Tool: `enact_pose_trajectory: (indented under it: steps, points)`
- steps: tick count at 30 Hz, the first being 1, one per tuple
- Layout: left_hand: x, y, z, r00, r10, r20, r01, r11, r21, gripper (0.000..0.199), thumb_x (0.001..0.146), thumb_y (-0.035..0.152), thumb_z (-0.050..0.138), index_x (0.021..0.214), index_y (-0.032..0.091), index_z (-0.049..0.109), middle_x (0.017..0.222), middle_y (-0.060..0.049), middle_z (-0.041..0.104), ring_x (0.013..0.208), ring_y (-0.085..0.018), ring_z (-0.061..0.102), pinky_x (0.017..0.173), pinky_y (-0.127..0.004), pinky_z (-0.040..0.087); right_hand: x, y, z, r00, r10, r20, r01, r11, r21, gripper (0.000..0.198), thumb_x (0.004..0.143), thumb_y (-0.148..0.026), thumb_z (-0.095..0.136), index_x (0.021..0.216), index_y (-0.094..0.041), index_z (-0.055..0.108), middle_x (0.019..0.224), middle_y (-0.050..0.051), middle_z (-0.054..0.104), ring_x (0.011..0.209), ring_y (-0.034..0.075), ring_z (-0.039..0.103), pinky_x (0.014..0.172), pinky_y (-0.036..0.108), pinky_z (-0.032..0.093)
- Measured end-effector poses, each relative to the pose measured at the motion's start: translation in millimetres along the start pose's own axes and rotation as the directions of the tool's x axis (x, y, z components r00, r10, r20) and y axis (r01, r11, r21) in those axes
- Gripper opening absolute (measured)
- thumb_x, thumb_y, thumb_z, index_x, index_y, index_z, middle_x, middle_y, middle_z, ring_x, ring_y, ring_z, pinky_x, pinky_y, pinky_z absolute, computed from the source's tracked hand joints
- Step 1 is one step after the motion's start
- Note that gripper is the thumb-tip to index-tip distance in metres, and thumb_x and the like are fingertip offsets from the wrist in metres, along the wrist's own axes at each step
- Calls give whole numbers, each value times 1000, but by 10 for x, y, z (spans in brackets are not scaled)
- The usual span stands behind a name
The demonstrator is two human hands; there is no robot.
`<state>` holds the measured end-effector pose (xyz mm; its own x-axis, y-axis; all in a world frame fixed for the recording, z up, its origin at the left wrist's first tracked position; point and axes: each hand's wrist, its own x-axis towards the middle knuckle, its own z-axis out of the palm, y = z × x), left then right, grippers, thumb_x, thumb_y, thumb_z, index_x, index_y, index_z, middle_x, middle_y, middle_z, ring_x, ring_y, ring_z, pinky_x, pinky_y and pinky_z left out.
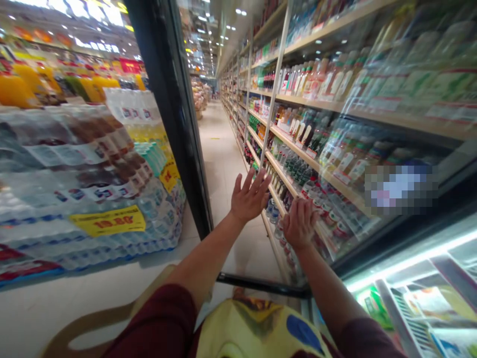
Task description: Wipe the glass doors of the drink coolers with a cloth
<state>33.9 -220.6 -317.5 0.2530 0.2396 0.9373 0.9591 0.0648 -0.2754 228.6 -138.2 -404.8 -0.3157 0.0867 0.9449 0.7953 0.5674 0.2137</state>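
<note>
A glass cooler door (233,248) with a black frame (179,114) stands open in front of me. My left hand (250,196) lies against the glass with its fingers spread, and nothing shows in it. To the right and slightly lower is my right hand (299,223), its fingers curled together at the glass. Whether it holds a cloth or something else small is hidden. Shelves of bottles (331,79) appear through or in the pane behind both hands.
Shrink-wrapped bottle packs (74,154) are stacked at left, with a yellow price sign (108,220). The lit cooler interior (428,308), holding packaged goods, is at lower right. Pale floor (100,283) lies between the packs and the door. A yellow garment front (231,333) shows below me.
</note>
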Motion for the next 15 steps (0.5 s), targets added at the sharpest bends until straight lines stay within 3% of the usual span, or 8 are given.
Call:
enact_pose_trajectory:
  steps: [4,7,10,12,15]
  points:
    - [63,12,61,1000,-22,3,22,999,37,53,101,36,41,149,15,46,153,-11,44,153,-27,14,128,-49,7,-45,165,-67,986,-160,47,158,987,31,43,96,-33,50,133,-17,64,130,14,68,133,25,54,123,45,20]
    - [35,13,72,1000,-30,-5,30,999,38,54,102,37,41,152,16,42,155,-10,41,153,-26,15,128,-48,7,305,402,-156,999,39,17,-39,999,12,56,99,-34,44,150,-12,45,144,20,56,143,30,44,122,52,22]
    - [27,28,68,999,-39,-3,39,999,38,55,102,37,40,154,17,39,156,-10,39,153,-25,14,128,-47,6,753,514,-241,955,293,-41,-292,956,43,64,101,-32,36,158,-7,25,156,25,39,151,34,28,121,59,23]
    - [26,40,64,999,-42,1,42,998,42,56,102,37,40,154,17,38,156,-10,39,153,-25,14,128,-47,5,861,449,-253,940,339,-50,-335,940,68,64,101,-30,33,159,-6,21,158,25,34,153,35,23,120,61,23]
    - [10,53,66,998,-56,24,55,998,44,56,102,39,42,154,19,39,156,-9,40,153,-25,15,128,-47,5,641,222,-185,973,225,-41,-223,973,59,65,99,-31,40,158,-5,26,153,26,43,151,36,29,119,59,26]
